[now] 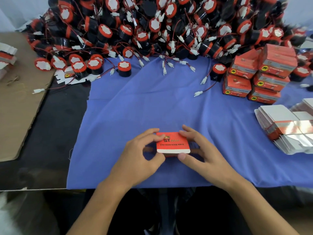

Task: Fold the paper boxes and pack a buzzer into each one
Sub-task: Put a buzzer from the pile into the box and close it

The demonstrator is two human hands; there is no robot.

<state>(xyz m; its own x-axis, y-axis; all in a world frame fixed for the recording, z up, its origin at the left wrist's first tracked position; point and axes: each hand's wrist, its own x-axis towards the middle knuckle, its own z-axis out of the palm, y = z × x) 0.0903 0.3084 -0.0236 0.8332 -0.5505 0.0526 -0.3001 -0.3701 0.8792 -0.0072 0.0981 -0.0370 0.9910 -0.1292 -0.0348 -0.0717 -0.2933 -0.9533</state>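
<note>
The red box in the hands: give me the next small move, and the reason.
Probably press the top panel down and tuck it in. The left hand and right hand pinch the red box at its ends, and the panel's white near edge seems raised above the body, so it looks not yet closed. What is inside cannot be seen.

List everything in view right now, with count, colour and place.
Held box: one, red with a white edge, front centre over the cloth.
Buzzer pile: many, black with red caps and white connectors, along the back.
Packed boxes: several, red, stacked back right.
Flat box blanks: one stack, white and red, right edge.
Cloth: one, blue, covering the middle.
Cardboard sheet: one, brown, left.
Left hand: one, grips the box's left side.
Right hand: one, grips its right side.
</note>
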